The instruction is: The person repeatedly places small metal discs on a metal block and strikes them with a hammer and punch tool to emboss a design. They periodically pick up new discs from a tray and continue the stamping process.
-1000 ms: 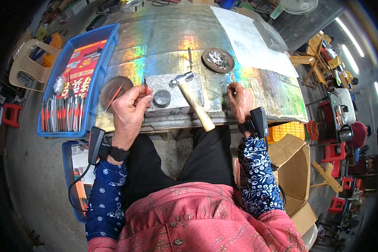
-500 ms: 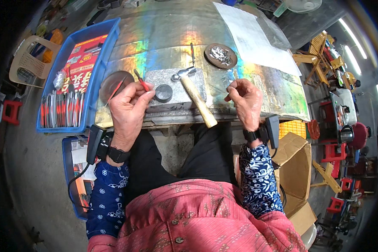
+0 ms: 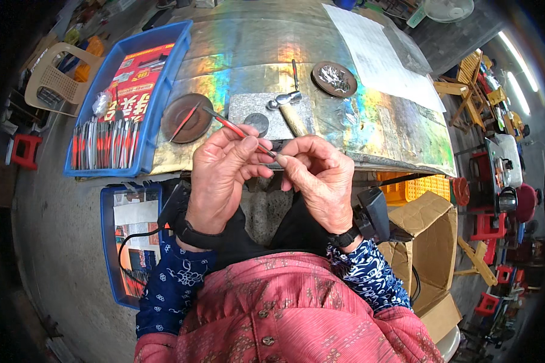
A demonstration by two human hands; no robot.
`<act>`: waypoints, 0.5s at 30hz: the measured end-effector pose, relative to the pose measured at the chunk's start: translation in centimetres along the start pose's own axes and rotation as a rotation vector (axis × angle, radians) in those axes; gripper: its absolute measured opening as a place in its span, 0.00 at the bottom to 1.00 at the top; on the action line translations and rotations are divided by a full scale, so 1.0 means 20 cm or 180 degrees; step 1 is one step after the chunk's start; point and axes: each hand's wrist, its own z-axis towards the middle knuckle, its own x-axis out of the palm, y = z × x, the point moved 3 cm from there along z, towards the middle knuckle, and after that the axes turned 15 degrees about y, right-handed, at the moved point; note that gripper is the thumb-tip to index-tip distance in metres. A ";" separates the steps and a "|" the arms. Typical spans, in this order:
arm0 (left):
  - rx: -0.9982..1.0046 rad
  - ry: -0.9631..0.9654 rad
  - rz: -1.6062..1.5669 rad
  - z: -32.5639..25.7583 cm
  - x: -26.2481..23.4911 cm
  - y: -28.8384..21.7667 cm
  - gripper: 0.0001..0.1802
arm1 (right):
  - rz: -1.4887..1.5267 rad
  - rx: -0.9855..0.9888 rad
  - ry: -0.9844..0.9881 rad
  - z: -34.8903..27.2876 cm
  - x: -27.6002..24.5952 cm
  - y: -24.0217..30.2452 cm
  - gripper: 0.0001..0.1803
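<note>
My left hand (image 3: 218,178) is closed round a slim red-and-black tool (image 3: 231,126) with a dark narrow tip pointing up and left. The thumb and fingers of my right hand (image 3: 321,181) pinch its lower dark end; whether a small part is between them is hidden. Just beyond my hands stands a grey stone block (image 3: 239,104). On it are a small dark round disc (image 3: 258,123) and a hammer (image 3: 292,118) with a pale wooden handle. Left of the block, a similar red tool (image 3: 186,122) lies across a brown round dish (image 3: 195,134).
A second brown dish (image 3: 349,92) holds small silvery pieces. A thin dark tool (image 3: 295,75) lies near it. At left, a blue tray (image 3: 178,51) holds several red-and-black tools. White sheets (image 3: 393,75) cover the table's right side. A cardboard box (image 3: 433,242) stands by my right arm.
My hands have come together in front of the block. My left hand brought the red-and-black tool rightward, and my right hand moved left and now pinches its lower end.
</note>
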 end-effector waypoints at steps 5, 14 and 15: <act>-0.0006 -0.0022 -0.0285 -0.02 0.00 -0.01 0.10 | -0.0136 -0.0028 -0.0038 -0.01 0.02 0.00 0.04; 0.0030 -0.0019 -0.0474 -0.04 0.00 0.00 0.09 | -0.0167 -0.0047 -0.0073 -0.02 0.04 -0.01 0.04; 0.0044 -0.0016 -0.0459 -0.04 0.00 0.00 0.09 | -0.0169 -0.0059 -0.0059 -0.02 0.05 -0.01 0.04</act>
